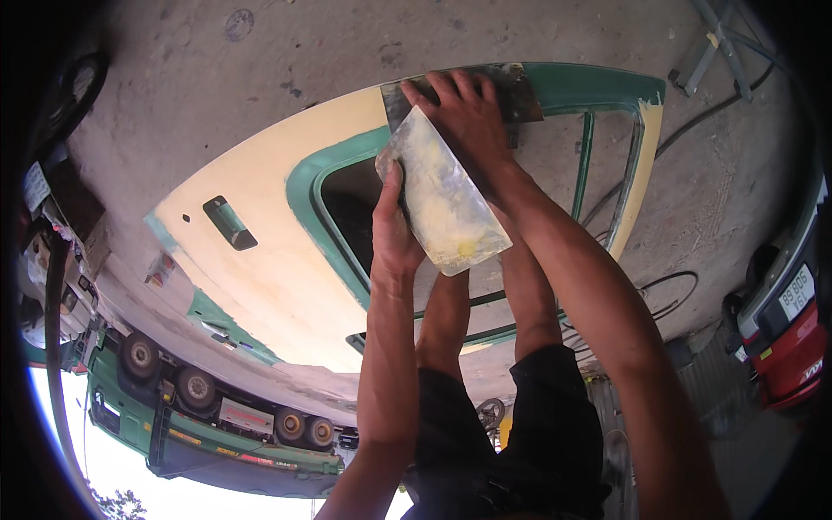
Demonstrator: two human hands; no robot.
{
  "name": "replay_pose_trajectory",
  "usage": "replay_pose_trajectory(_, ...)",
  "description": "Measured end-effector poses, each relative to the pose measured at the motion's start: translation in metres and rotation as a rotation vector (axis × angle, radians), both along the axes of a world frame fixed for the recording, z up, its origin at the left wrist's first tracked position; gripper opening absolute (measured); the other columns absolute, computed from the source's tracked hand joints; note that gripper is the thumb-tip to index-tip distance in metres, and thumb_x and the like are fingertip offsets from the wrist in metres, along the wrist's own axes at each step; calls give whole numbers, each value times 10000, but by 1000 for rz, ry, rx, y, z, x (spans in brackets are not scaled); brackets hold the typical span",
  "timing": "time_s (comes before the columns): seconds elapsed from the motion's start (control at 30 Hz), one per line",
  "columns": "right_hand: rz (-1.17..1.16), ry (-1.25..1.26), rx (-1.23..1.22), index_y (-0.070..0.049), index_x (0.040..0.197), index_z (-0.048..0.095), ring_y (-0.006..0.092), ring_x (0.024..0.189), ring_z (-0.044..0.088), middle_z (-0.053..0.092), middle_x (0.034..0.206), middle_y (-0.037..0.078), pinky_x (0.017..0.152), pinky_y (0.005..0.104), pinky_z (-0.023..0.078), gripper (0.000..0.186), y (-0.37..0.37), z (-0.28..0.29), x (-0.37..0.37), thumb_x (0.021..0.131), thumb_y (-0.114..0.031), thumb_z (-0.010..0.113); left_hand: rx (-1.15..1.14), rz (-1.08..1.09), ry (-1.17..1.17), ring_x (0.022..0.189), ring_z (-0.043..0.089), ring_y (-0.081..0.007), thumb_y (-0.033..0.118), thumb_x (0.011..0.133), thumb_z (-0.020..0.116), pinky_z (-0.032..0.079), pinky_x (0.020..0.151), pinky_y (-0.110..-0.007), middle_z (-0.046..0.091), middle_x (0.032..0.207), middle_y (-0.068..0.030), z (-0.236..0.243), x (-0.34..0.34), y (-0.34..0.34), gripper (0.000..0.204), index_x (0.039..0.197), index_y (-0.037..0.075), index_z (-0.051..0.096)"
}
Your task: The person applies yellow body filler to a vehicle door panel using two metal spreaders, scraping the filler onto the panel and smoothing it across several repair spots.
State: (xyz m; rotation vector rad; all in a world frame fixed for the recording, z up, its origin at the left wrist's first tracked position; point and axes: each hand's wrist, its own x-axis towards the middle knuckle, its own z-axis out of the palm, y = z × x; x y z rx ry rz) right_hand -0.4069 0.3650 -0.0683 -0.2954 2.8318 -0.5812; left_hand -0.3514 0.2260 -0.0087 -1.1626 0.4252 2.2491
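Observation:
My left hand (395, 227) grips a pale rectangular board (444, 198) by its left edge, the thumb lying along its face. Yellowish and grey paste-like smears cover the board. Beyond it, my right hand (461, 108) lies with fingers spread on a dark grey patch (523, 94) at the upper frame of a vehicle door (251, 225). Whether this patch is a loose sheet or part of the door surface, I cannot tell. My right palm's underside is hidden. The door is cream with green window borders and has a recessed handle opening (230, 223).
The door is in front of my legs above a concrete floor (338, 39). A metal stand (732, 52) and a dark hose (715, 108) are at the far right. A red vehicle (790, 360) stands right, a green truck (217, 433) lower left, and a black tyre (82, 95) far left.

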Motion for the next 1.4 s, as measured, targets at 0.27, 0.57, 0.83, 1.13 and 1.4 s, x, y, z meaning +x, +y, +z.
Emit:
replay_pose_trajectory(0.27, 43, -36, 33, -185, 1399, 528, 294, 1281, 457, 541, 1336, 94, 1060, 536, 293, 579, 5, -5, 27, 838, -304, 607, 54, -44, -12, 1135, 619, -267, 428, 1021, 457, 496, 997, -433, 606, 1260, -125, 3, 24, -5, 528, 1392, 53, 442)
replay_pose_trajectory(0.57, 63, -53, 10, -123, 1357, 561, 311, 1297, 471, 570, 1314, 123, 1089, 566, 299, 463, 19, 17, 21, 900, -200, 569, 88, -79, -60, 1166, 601, -257, 421, 1014, 482, 474, 1023, -426, 604, 1266, -109, 15, 26, 8, 516, 1389, 68, 454)
replay_pose_trajectory(0.83, -34, 7, -67, -96, 1354, 552, 297, 1267, 481, 574, 1288, 114, 1043, 628, 305, 502, -10, 3, -2, 869, -216, 611, -85, -47, 32, 1050, 642, -272, 410, 1031, 434, 533, 924, -432, 619, 1202, -103, 11, -4, -5, 482, 1386, 84, 440)
replay_pose_trajectory(1.13, 28, -88, -19, -110, 1362, 544, 278, 1274, 483, 571, 1302, 78, 1047, 619, 307, 479, -13, 6, 6, 890, -189, 565, 28, 10, 61, 1079, 634, -285, 411, 1033, 428, 514, 962, -453, 618, 1208, -118, 8, 9, -14, 484, 1393, 88, 436)
replay_pose_trajectory(1.4, 116, -127, 78, -199, 1388, 538, 282, 1308, 459, 544, 1346, 70, 1051, 553, 341, 518, 31, 28, 44, 874, -143, 570, 97, -2, -138, 1111, 623, -291, 419, 1018, 467, 509, 972, -463, 604, 1268, -133, 27, 42, 16, 502, 1383, 75, 461)
